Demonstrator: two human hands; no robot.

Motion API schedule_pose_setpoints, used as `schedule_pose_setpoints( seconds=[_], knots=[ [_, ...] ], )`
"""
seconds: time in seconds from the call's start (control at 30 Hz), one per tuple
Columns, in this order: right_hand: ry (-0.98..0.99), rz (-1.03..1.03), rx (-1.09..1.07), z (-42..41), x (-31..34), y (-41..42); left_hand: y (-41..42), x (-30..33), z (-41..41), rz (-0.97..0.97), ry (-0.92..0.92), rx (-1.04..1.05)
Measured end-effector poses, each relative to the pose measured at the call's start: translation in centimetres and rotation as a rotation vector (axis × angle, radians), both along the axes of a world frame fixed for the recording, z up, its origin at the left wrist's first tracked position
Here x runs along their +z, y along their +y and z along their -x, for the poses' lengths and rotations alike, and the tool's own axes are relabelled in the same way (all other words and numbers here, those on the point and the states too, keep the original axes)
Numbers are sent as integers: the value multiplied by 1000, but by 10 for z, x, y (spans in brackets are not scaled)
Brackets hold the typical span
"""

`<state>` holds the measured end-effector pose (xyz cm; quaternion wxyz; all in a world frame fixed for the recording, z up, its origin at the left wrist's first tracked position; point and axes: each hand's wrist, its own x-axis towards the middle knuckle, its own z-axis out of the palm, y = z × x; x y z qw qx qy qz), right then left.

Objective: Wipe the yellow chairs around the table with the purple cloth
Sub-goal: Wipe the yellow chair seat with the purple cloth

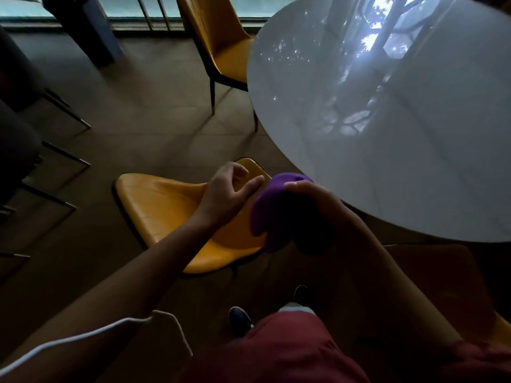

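Note:
A yellow chair (166,208) stands below me, left of the round white table (387,120). My right hand (312,200) holds the bunched purple cloth (265,214) over the chair's right side, next to the table edge. My left hand (226,194) hovers over the chair with fingers spread, its fingertips close to the cloth and holding nothing. A second yellow chair (221,45) stands at the far side, tucked against the table. Part of another yellow chair (503,327) shows at the right edge.
Dark chairs with thin metal legs (63,158) line the left side. A dark pillar (85,29) and a window with bars (154,12) are at the back. My shoes (240,322) stand on the brown tiled floor. A white cord (110,330) hangs near my left arm.

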<state>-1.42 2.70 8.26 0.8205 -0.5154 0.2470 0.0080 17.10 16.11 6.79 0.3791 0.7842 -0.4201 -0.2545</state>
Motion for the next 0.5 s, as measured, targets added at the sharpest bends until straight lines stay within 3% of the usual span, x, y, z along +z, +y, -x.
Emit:
schedule_pose_setpoints(
  seconds=[0.1, 0.13, 0.2, 0.33, 0.5],
  knots=[
    [-107, -17, 54, -15, 6, 3, 5, 2, 5, -161, 821, -42],
    [-145, 9, 69, -19, 6, 3, 8, -1, 6, -145, 1014, -77],
    [-153, 53, 86, -24, 2, -4, 9, -10, 6, -53, 1189, -117],
    [-42, 55, 146, -27, -25, -37, -2, -19, -8, 4, 1196, 69],
    [277, 230, 46, -49, -75, -73, -37, -26, -42, 86, 995, 180]
  ],
)
